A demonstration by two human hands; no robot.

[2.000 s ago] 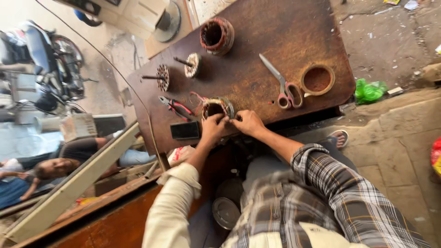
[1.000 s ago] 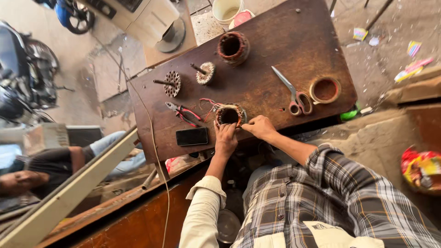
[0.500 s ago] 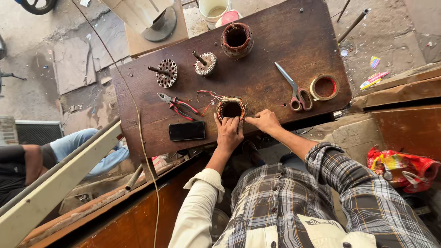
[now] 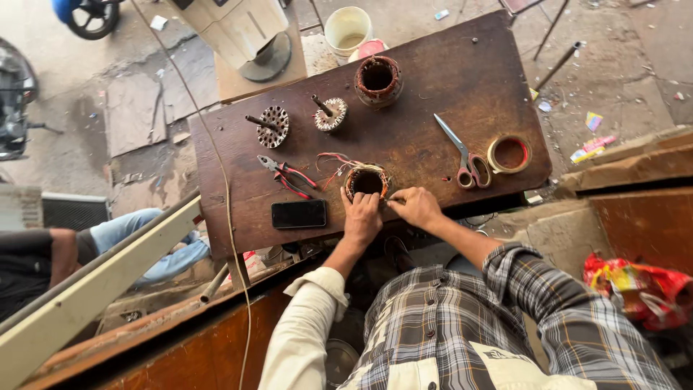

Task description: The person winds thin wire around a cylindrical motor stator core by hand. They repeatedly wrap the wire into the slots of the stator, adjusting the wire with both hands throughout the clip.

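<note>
round motor stator (image 4: 365, 181), copper windings, red wires trailing left, opening up, near table's front edge.

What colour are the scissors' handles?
Red, on the metal-bladed scissors lying on the wooden table; head view.

Phone (image 4: 299, 214): flat black rectangle, screen dark, lying on the brown wooden surface (image 4: 447, 79) near its front edge, just left of the hands. Crumpled red-and-yellow wrapper bag (image 4: 639, 285) at the right, below the surface, on the ground. Small coloured paper scraps (image 4: 592, 137) scattered on the ground right of the surface.
</note>
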